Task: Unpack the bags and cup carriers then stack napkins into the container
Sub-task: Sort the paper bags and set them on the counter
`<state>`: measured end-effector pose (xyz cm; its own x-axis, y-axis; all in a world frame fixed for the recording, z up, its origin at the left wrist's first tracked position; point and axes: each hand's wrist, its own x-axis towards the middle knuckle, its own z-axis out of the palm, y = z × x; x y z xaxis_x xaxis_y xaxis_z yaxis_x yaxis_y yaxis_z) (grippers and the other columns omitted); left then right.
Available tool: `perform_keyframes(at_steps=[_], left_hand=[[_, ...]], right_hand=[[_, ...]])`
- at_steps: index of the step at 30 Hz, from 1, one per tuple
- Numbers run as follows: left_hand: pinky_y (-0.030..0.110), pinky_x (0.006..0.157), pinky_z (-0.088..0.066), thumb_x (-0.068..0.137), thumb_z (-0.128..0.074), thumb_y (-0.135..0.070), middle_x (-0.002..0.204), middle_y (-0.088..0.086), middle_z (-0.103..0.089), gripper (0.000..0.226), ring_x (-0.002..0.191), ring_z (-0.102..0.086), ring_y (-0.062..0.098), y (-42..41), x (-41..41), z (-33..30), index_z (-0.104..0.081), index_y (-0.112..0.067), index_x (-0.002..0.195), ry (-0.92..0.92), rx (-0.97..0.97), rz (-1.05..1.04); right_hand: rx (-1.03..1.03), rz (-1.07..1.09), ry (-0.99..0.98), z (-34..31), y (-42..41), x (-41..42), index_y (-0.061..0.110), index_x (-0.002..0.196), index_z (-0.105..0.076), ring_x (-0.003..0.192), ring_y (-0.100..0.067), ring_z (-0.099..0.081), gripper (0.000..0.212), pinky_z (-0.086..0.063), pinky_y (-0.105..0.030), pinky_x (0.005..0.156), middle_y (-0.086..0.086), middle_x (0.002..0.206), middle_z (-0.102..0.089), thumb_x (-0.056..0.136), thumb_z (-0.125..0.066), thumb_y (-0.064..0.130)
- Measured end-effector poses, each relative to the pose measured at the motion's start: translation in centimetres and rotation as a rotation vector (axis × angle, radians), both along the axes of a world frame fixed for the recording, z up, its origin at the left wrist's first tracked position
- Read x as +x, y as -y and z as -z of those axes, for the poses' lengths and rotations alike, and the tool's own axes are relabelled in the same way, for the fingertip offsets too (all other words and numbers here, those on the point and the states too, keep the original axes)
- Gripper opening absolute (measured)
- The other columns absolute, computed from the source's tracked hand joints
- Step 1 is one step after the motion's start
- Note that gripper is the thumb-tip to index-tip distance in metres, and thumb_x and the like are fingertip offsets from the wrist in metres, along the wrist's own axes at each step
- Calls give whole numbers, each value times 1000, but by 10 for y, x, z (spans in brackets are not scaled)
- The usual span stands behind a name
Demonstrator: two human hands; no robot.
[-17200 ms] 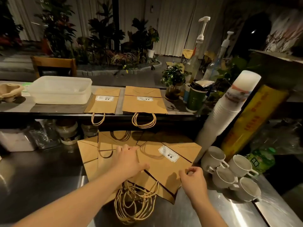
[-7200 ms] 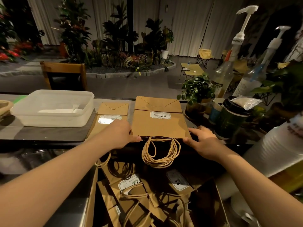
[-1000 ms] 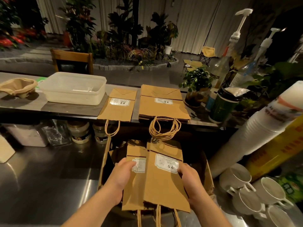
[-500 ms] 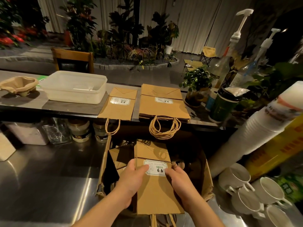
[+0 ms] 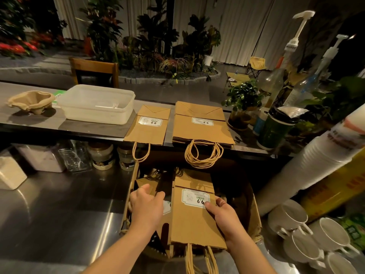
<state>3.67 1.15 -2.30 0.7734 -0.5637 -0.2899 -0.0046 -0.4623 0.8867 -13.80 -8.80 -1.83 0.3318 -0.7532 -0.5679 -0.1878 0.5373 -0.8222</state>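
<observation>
The right hand (image 5: 223, 216) is pinching a flat paper bag (image 5: 194, 216) over the cardboard box (image 5: 130, 196), thumb lying on its label. The left hand (image 5: 147, 204) is hovering beside it, fingers (image 5: 161, 195) relaxed, holding nothing.

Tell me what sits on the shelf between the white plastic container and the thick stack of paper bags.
In the head view, a smaller paper bag lies flat between the container and the thick stack, handles hanging over the shelf edge.

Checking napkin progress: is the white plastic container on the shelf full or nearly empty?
Nearly empty: the white plastic container shows only a few flat white pieces on its bottom.
</observation>
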Motion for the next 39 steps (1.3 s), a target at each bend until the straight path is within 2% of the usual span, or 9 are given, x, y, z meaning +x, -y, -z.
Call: perform_keyframes(at_steps=[4, 8, 10, 12, 14, 19, 27, 33, 39], left_hand=[[55, 113, -38, 97, -62, -41, 166, 0, -12, 80, 149, -24, 33, 0, -3, -2, -17, -23, 161, -20, 53, -33], [41, 92, -43, 101, -59, -33, 164, 9, -23, 76, 133, -44, 32, 2, 0, -3, -15, -23, 162, -168, -44, -87], [44, 96, -44, 102, -59, -28, 160, 10, -34, 75, 131, -47, 32, 3, 3, -2, -14, -25, 162, -306, -108, -123], [45, 99, -42, 101, -61, -25, 143, 6, -52, 70, 126, -51, 28, 2, 5, -1, -23, -24, 160, -400, -100, -113], [37, 86, -44, 100, -63, -20, 118, -2, -62, 52, 104, -56, 17, 1, 7, 2, -44, -22, 148, -401, -33, -26], [33, 66, -47, 103, -56, -11, 106, 6, -70, 20, 96, -65, 21, 6, 11, -8, -59, -23, 117, -474, -39, -19], [35, 69, -45, 106, -48, -17, 99, 12, -73, 21, 93, -66, 27, 3, 7, -19, -57, -17, 125, -557, -137, 17], [47, 92, -55, 104, -47, -52, 106, 4, -79, 40, 104, -73, 27, 5, -2, -20, -68, -27, 126, -656, -247, 85], [41, 78, -60, 101, -54, -51, 100, 1, -80, 35, 96, -75, 23, 7, -6, -19, -59, -31, 130, -638, -253, 76]], right_hand=[[7, 16, 18, 5, -1, 2, 20, 118, -59, 81, -30, -77, 18, -61, -37, 61, -10, 91, -79, 101, -62, 16], [10, 19, 37, 7, -2, 1, 17, 118, -61, 79, -31, -77, 18, -60, -37, 60, -13, 92, -79, 100, -62, 14], [15, 17, 45, 7, -3, -1, 16, 119, -62, 79, -31, -76, 19, -60, -37, 60, -14, 94, -78, 100, -61, 12], [21, 12, 51, 8, -3, -1, 16, 120, -63, 80, -32, -76, 20, -60, -38, 60, -16, 97, -78, 101, -61, 11], [22, 3, 52, 8, -5, -1, 17, 122, -62, 83, -33, -76, 22, -60, -38, 61, -15, 98, -78, 101, -60, 11], [-5, -47, 52, -2, -5, 2, 23, 123, -56, 85, -29, -77, 23, -60, -35, 60, -9, 96, -79, 101, -62, 18], [-122, -168, 59, -22, 0, 3, 19, 128, -55, 93, -27, -77, 25, -61, -36, 71, -8, 103, -78, 103, -58, 17], [-176, -250, 71, -24, -9, 5, 20, 129, -55, 99, -22, -76, 26, -61, -30, 76, -4, 108, -78, 104, -56, 14], [-202, -250, 36, -25, -12, 6, 24, 123, -58, 94, -18, -76, 22, -61, -27, 70, 0, 104, -79, 103, -57, 14]])
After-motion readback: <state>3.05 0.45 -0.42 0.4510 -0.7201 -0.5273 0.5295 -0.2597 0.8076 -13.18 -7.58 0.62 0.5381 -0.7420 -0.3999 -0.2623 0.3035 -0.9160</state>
